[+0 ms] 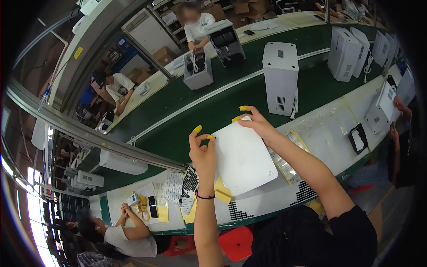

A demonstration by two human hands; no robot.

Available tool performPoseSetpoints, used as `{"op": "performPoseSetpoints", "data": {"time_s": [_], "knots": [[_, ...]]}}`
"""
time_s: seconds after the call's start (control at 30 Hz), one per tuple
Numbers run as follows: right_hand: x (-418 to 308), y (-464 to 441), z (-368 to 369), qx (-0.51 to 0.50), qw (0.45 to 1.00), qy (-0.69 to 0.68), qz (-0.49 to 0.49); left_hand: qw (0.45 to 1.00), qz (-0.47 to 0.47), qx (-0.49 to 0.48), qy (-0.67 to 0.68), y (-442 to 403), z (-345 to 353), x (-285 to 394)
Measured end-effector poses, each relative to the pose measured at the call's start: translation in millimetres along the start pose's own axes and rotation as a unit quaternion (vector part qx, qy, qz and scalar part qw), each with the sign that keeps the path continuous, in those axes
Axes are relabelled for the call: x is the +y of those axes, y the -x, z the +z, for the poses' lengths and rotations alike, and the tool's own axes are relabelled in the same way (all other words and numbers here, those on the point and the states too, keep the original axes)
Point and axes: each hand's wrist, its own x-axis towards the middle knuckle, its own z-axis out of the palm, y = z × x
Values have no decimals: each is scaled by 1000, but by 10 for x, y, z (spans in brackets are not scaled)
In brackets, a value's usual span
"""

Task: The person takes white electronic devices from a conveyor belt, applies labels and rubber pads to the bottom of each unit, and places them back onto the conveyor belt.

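A white flat panel point(245, 155) with rounded corners is tilted above the workbench, between my two hands. My left hand point(203, 153) is at its upper left edge, thumb and fingers bent near the corner, with yellow covers on the fingertips. At the top edge, my right hand point(256, 125) pinches the panel between thumb and fingers, also with yellow fingertip covers. Under and beside the panel lie a yellow block point(223, 190), black dots on a sheet point(237, 212) and a spotted black-and-white sheet point(190, 181).
A green conveyor point(178, 129) carries a tall white unit point(280, 75) and other white housings point(344, 55). Co-workers stand or sit across the belt, at the right and at the lower left. A black tray point(358, 138) and a phone point(153, 207) lie on the bench.
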Motion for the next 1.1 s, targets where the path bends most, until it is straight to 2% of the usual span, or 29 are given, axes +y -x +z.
{"op": "performPoseSetpoints", "data": {"time_s": [0.13, 0.23, 0.43, 0.73, 0.77, 0.83, 0.87, 0.93, 0.97, 1.07, 1.1], "knots": [[40, 9, 7, 10, 1000, -5, -11, 990, 34, -29, -134, -67, -4, 38], [66, 1, -2, 7, 1000, -7, -17, 970, 124, -24, -209, -86, 6, -28], [51, 30, 8, 19, 1000, -8, -19, 952, 209, -13, -224, -28, 9, -23], [6, 45, -7, 6, 1000, 8, -16, 938, 236, -43, -252, 126, -91, -124], [0, 44, -15, -1, 1000, 15, -15, 943, 208, -61, -254, 140, -110, -113], [81, -1, -40, 17, 995, 28, -98, 950, 148, -98, -257, 203, -168, -72], [89, 9, -30, 26, 989, 35, -138, 969, 125, -55, -205, 277, -173, -41], [40, 148, -98, 82, 955, 165, -234, 991, 83, 36, -96, 420, -155, -1], [-14, 285, -142, 111, 927, 228, -277, 996, 61, 47, -39, 497, -212, -106], [-242, 945, -314, 42, 859, 412, -302, 975, -13, 188, 116, 979, -337, -23], [-291, 1090, -340, 13, 853, 432, -293, 975, -7, 191, 114, 1093, -365, -24]]}}
